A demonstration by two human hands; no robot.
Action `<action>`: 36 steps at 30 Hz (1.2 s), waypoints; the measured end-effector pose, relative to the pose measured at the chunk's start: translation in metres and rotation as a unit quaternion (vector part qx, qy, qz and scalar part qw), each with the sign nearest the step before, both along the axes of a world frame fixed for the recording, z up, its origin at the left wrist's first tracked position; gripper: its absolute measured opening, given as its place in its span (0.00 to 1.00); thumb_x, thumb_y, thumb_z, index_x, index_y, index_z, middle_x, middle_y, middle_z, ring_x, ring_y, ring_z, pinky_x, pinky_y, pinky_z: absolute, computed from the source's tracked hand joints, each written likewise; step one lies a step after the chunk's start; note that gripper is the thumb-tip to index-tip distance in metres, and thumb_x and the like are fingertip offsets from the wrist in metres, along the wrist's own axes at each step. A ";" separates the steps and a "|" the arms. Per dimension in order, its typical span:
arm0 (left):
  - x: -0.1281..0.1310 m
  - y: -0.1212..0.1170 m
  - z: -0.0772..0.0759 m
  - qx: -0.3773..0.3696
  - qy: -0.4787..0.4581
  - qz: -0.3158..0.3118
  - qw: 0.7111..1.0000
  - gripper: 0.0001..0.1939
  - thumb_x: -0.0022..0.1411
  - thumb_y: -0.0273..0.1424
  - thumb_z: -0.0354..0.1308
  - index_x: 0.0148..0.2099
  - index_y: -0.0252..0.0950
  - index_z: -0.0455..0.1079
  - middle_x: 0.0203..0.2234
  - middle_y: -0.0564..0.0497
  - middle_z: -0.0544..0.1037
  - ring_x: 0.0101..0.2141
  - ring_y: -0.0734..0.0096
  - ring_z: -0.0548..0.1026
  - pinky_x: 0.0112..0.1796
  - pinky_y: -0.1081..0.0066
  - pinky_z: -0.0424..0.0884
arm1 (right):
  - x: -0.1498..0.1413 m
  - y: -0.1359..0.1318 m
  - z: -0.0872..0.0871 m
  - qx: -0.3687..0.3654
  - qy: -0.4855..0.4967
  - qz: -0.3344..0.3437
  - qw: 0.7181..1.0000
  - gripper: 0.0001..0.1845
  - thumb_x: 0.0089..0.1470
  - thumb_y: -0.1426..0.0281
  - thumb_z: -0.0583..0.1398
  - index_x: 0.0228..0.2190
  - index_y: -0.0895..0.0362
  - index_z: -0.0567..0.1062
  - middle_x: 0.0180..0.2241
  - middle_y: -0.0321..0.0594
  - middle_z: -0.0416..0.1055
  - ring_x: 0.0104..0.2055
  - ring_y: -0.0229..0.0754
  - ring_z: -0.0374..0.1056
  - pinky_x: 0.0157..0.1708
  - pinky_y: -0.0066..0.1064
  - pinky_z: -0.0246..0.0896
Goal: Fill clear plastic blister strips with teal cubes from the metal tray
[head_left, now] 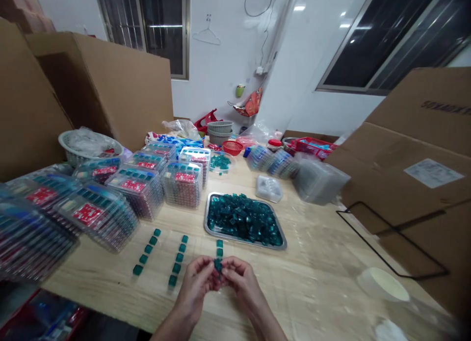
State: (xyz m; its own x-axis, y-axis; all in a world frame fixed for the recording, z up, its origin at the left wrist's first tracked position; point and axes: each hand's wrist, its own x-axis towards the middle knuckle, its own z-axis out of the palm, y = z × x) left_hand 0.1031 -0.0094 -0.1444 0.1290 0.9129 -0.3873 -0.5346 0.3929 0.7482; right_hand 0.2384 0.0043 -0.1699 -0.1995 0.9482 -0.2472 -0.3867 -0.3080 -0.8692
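Between the fingertips of both my hands is a small dark teal translucent piece point(218, 265). My left hand point(199, 277) pinches it from the left, and my right hand point(237, 277) from the right. Just beyond my fingers, two teal square pieces point(220, 248) lie in a short column on the table. Two longer columns of like pieces stand to the left, a nearer one point(179, 257) and a farther one point(148, 249). Behind my hands, a metal tray point(283, 242) holds a heap of loose teal pieces point(243, 218).
Stacked clear plastic boxes point(134, 189) with red-and-white cards fill the left of the table point(309, 282). A small clear case point(269, 189) lies behind the tray. Cardboard boxes point(412, 149) flank both sides, and a black wire frame point(395, 238) stands at right, near a pale round bowl point(384, 284).
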 end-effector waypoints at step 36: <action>0.002 -0.001 -0.012 0.044 0.169 -0.043 0.984 0.07 0.37 0.21 0.58 0.24 0.34 0.66 0.15 0.57 0.67 0.18 0.78 0.64 0.18 0.78 0.57 | 0.012 -0.017 -0.002 0.062 -0.182 0.034 0.981 0.16 0.36 0.60 0.68 0.21 0.58 0.71 0.19 0.33 0.67 0.22 0.35 0.62 0.24 0.26 0.53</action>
